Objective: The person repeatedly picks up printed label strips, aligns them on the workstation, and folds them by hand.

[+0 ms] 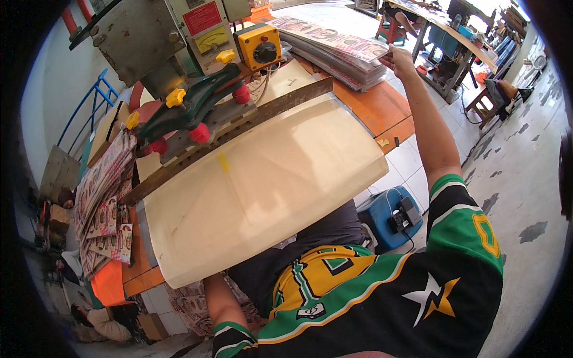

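Observation:
My right hand (399, 61) reaches out to the far right, its fingers closed on the near corner of the top printed sheet (334, 40) of a stack. That sheet is tilted up a little from the printed sheets (352, 74) below it. My left forearm (221, 301) goes under the front edge of a large cream sheet (262, 185), which hides the left hand. The cream sheet lies in front of a long metal bar (233, 140) of a machine, and its front edge overhangs my lap. A short yellow strip (224, 162) marks its surface.
The machine carries a dark green bracket (194, 104) with yellow knobs and red feet, and a yellow control box (258, 46). Printed pieces (104, 203) are piled at the left on the orange table (382, 113). A blue container (391, 218) stands by my right side. Other people are in the background.

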The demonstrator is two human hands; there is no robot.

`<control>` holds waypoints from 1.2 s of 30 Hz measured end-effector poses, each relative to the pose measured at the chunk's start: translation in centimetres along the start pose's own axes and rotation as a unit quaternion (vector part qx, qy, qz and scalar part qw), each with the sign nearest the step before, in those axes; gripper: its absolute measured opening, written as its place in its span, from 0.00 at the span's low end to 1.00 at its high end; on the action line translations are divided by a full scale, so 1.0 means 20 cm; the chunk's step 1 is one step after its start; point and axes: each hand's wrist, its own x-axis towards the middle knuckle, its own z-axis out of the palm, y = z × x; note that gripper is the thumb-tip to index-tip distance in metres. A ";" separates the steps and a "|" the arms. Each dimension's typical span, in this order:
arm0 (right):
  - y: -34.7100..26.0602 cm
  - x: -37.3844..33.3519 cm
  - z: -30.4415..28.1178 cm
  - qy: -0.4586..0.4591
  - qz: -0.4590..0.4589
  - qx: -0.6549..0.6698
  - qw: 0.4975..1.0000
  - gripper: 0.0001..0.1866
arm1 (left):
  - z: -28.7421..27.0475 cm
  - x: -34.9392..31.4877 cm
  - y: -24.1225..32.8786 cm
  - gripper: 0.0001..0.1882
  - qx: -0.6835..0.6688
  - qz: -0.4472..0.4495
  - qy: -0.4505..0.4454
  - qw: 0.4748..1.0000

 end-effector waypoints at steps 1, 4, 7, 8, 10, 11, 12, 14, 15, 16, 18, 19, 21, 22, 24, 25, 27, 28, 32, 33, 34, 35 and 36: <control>0.00 -0.01 0.01 -0.008 -0.004 0.014 1.000 0.15 | 0.00 0.00 0.00 0.27 0.001 -0.001 0.001 1.000; 0.01 -0.02 0.06 0.027 0.036 0.061 0.997 0.15 | -0.01 -0.01 -0.01 0.27 -0.001 -0.004 0.004 1.000; 0.02 0.01 0.06 0.007 0.079 0.116 0.990 0.17 | -0.01 0.00 -0.01 0.27 -0.002 -0.003 0.004 1.000; 0.03 0.02 0.06 0.006 0.080 0.116 0.990 0.17 | 0.00 0.00 -0.01 0.27 -0.003 -0.002 0.004 1.000; 0.05 0.05 0.03 -0.048 0.052 0.060 0.996 0.17 | -0.01 0.00 -0.01 0.27 -0.003 -0.001 0.003 1.000; 0.05 0.06 0.02 -0.046 0.052 0.061 0.996 0.17 | 0.00 0.00 0.00 0.27 -0.005 0.001 0.002 1.000; 0.06 0.08 0.02 -0.040 0.034 0.068 0.996 0.15 | 0.00 0.01 0.00 0.27 -0.007 0.003 0.000 1.000; 0.07 0.04 0.08 -0.041 0.020 0.077 0.996 0.13 | -0.01 0.00 -0.01 0.27 -0.006 -0.001 0.005 1.000; 0.08 -0.03 0.13 -0.066 -0.038 0.104 0.992 0.13 | -0.02 -0.01 -0.03 0.27 -0.005 -0.005 0.008 1.000; 0.07 -0.07 0.15 -0.085 -0.100 0.130 0.983 0.14 | -0.02 -0.02 -0.03 0.27 -0.007 -0.004 0.008 1.000; 0.06 -0.10 0.19 -0.080 -0.137 0.145 0.977 0.13 | -0.02 -0.02 -0.03 0.27 -0.014 -0.002 0.011 1.000; 0.05 -0.14 0.21 -0.062 -0.179 0.165 0.968 0.13 | -0.02 -0.04 -0.04 0.27 -0.016 -0.003 0.013 1.000; -0.01 -0.29 0.17 -0.015 -0.217 0.122 0.968 0.15 | 0.00 -0.03 -0.02 0.27 -0.030 0.007 0.010 0.999; -0.01 -0.33 0.13 -0.015 -0.218 0.122 0.968 0.15 | 0.01 -0.05 -0.02 0.27 -0.036 0.010 0.010 0.999; 0.00 -0.39 0.11 -0.020 -0.247 0.145 0.958 0.17 | -0.03 -0.12 -0.08 0.27 -0.060 0.012 0.025 0.998; -0.01 -0.44 0.03 -0.017 -0.248 0.143 0.958 0.17 | -0.01 -0.14 -0.08 0.27 -0.077 0.023 0.021 0.997; -0.02 -0.55 -0.09 -0.006 -0.303 0.149 0.941 0.18 | 0.00 -0.23 -0.12 0.27 -0.126 0.041 0.031 0.991; -0.01 -0.58 -0.15 0.016 -0.304 0.160 0.939 0.18 | -0.01 -0.29 -0.14 0.27 -0.146 0.050 0.035 0.987; 0.02 -0.70 -0.47 0.111 -0.271 0.188 0.937 0.19 | -0.16 -0.50 0.10 0.25 -0.107 0.069 -0.005 0.992; 0.02 -0.77 -0.47 0.106 -0.268 0.191 0.938 0.19 | -0.22 -0.55 0.15 0.24 -0.065 0.070 -0.027 0.995; -0.01 -0.87 -0.48 0.107 -0.264 0.208 0.936 0.20 | -0.23 -0.56 0.14 0.24 -0.064 0.067 -0.024 0.995; -0.01 -0.94 -0.49 0.109 -0.260 0.224 0.933 0.21 | -0.23 -0.57 0.11 0.22 -0.058 0.083 -0.025 0.995; 0.01 -0.98 -0.51 0.106 -0.259 0.226 0.933 0.21 | -0.23 -0.57 0.10 0.20 -0.051 0.100 -0.026 0.993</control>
